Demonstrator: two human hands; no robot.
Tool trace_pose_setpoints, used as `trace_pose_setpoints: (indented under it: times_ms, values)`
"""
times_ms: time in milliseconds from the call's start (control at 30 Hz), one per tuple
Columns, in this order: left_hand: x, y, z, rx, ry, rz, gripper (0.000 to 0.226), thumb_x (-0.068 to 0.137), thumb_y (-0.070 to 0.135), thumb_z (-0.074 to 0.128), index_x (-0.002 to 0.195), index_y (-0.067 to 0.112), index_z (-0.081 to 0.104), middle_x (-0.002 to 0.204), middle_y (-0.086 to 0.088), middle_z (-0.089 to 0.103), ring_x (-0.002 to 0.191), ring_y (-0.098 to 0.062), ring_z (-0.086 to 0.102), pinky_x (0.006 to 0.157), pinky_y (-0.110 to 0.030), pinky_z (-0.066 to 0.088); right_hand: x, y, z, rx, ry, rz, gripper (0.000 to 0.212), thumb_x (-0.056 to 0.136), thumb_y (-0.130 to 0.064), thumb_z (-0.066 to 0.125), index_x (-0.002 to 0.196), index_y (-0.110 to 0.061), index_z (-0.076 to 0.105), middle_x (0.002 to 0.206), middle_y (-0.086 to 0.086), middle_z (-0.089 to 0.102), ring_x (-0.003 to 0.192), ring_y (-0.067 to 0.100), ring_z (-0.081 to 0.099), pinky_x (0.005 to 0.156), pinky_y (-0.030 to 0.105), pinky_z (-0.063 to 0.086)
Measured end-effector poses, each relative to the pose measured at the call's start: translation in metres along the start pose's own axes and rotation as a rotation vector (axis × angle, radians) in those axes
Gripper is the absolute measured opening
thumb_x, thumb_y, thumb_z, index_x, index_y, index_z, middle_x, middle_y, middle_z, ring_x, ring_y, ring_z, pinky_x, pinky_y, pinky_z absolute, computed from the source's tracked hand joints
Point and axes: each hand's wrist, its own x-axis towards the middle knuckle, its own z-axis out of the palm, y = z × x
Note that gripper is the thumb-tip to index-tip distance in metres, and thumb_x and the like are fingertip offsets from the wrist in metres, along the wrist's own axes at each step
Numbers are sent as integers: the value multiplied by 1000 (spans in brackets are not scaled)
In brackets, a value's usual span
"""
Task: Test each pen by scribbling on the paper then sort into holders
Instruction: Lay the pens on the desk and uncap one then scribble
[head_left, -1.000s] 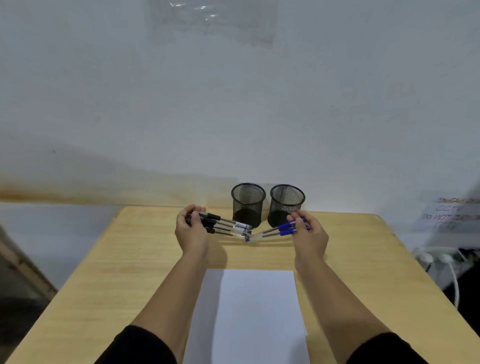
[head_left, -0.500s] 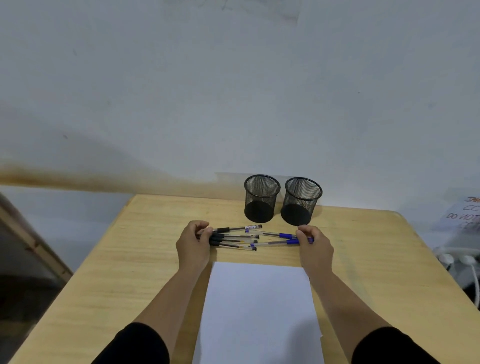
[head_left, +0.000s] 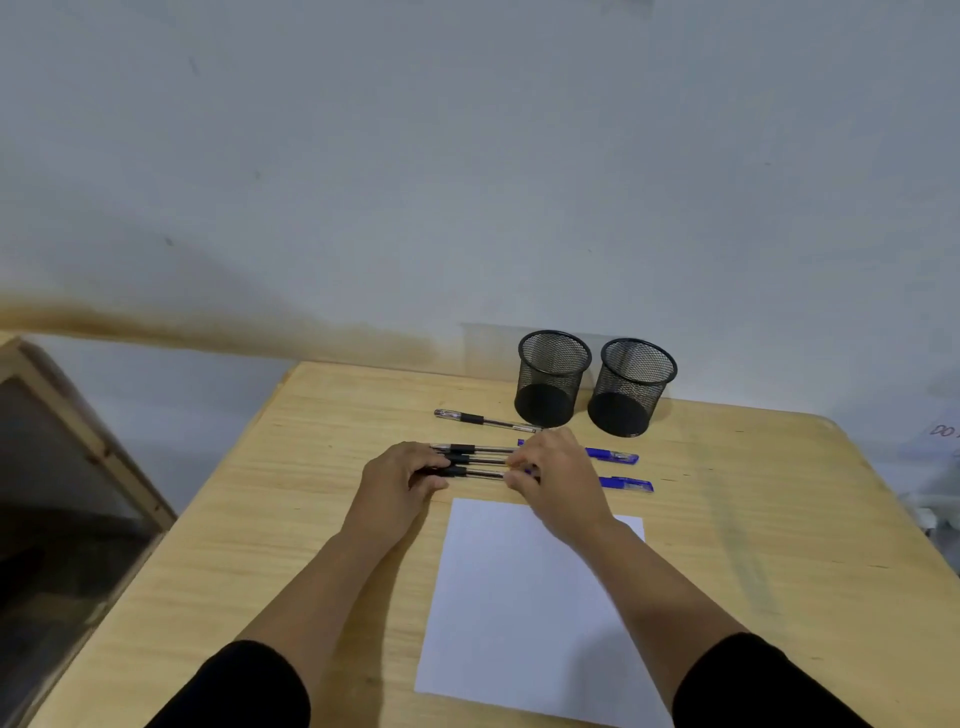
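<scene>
Two black mesh holders (head_left: 553, 379) (head_left: 634, 387) stand side by side at the back of the wooden table (head_left: 291, 519). A white sheet of paper (head_left: 530, 597) lies in front of me. Three black pens (head_left: 480, 460) lie in a row just beyond the paper. My left hand (head_left: 397, 478) grips their left ends and my right hand (head_left: 558, 478) pinches their right ends. One more black pen (head_left: 485, 421) lies alone near the left holder. Two blue pens (head_left: 613, 456) (head_left: 626, 484) rest on the table right of my right hand, partly hidden by it.
A pale wall rises directly behind the holders. A wooden-framed panel (head_left: 78, 467) leans beside the table's left edge. A paper sign (head_left: 943, 431) shows at the far right, beyond the table's rounded back corner.
The pens came down onto the table. My right hand let go of the blue pens and shifted left onto the black ones. One black pen now lies apart.
</scene>
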Motion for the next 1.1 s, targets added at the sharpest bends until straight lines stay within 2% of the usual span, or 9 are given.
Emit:
trace_pose_setpoints:
  times_ms: [100, 200, 367, 500, 600, 667, 733, 933, 1100]
  values:
    - [0, 1, 3, 39, 26, 1, 20, 80, 6, 67, 98, 12, 71, 104, -1, 64, 98, -7, 53, 81, 6, 27, 0, -3, 7, -21, -38, 20, 26, 89, -32, 59, 110, -20, 69, 112, -2, 60, 109, 13, 45, 91, 25, 37]
    - [2, 1, 8, 85, 36, -4, 20, 82, 5, 62, 99, 13, 69, 105, -2, 64, 107, -14, 50, 82, -6, 27, 0, -5, 11, -67, -65, 57, 27, 91, -30, 55, 114, -20, 67, 116, -2, 60, 111, 14, 45, 93, 27, 39]
    - [-2, 5, 5, 71, 83, 27, 17, 84, 10, 62, 99, 14, 67, 100, 3, 63, 101, -10, 46, 77, -8, 29, 1, -14, 4, 29, 13, 83, 17, 90, -25, 56, 98, -19, 70, 100, -4, 58, 99, 13, 46, 87, 33, 43]
    - [-5, 19, -5, -138, 135, -24, 17, 85, 8, 59, 88, 25, 63, 88, 12, 63, 86, -7, 57, 72, -4, 38, 2, -23, -25, 487, 15, 237, 6, 85, -25, 65, 82, -23, 70, 89, -2, 62, 83, 14, 56, 73, 28, 48]
    - [-11, 40, -10, -294, 194, -62, 23, 85, 9, 60, 77, 31, 58, 79, 12, 65, 79, -2, 60, 67, -3, 40, -6, -37, -39, 1038, 84, 422, 7, 84, -21, 67, 83, -15, 69, 68, 2, 59, 65, 15, 51, 57, 23, 43]
    - [-17, 53, -9, -357, 206, -51, 25, 85, 10, 60, 75, 33, 57, 77, 13, 65, 73, 3, 60, 65, -2, 40, -12, -48, -37, 1231, 112, 473, 5, 86, -16, 65, 86, -11, 66, 64, 5, 55, 59, 14, 49, 53, 21, 42]
    - [-23, 63, -7, -372, 184, -14, 25, 84, 12, 61, 75, 34, 58, 77, 13, 66, 72, 5, 60, 64, -4, 41, -21, -57, -31, 1187, 75, 423, 8, 89, -18, 62, 89, -10, 65, 61, 5, 54, 55, 13, 48, 51, 21, 41]
    - [-31, 64, -14, -391, 50, -13, 20, 84, 11, 62, 75, 30, 62, 82, 8, 70, 84, -9, 65, 73, -18, 49, -42, -69, -28, 1112, 72, 323, 15, 92, -16, 57, 78, -13, 61, 57, 3, 50, 48, 11, 44, 43, 19, 35]
    - [-28, 67, -15, -425, -28, -22, 21, 83, 6, 62, 75, 25, 64, 79, 7, 69, 78, -4, 65, 75, -16, 50, -50, -74, -21, 1060, 160, 270, 18, 92, -14, 57, 74, -15, 59, 54, 1, 49, 47, 9, 43, 45, 17, 36]
